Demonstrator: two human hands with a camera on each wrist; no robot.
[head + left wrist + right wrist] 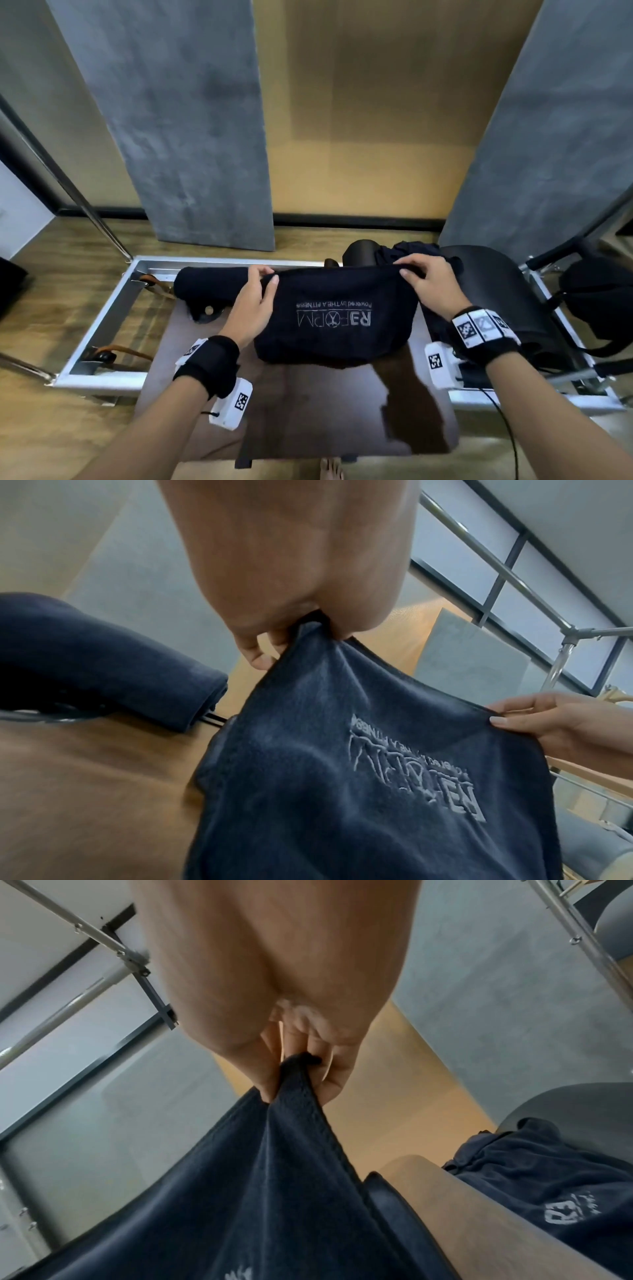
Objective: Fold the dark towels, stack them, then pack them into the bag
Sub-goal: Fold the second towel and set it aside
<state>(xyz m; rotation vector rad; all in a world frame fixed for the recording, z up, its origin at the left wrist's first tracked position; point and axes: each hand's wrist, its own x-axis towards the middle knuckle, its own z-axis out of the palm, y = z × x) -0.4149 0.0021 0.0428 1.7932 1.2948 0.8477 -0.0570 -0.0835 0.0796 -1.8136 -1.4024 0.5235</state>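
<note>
A dark navy towel [337, 317] with white lettering hangs stretched between both hands above a brown pad [308, 404]. My left hand [262, 286] pinches its upper left corner [308, 631], and my right hand [416, 274] pinches the upper right corner [294, 1066]. A folded dark towel [209, 286] lies on the far left of the pad [113, 658]. A crumpled dark towel [416, 251] with a logo lies behind my right hand on a black curved cushion [534, 1177]. A black bag [596, 301] sits at the far right.
A silver metal frame [113, 308] surrounds the pad on a wooden floor. The black curved cushion [496, 291] stands right of the pad. Grey wall panels [191, 120] rise behind. Slanted metal poles [68, 185] stand at the left. A bare foot [330, 469] shows at the bottom edge.
</note>
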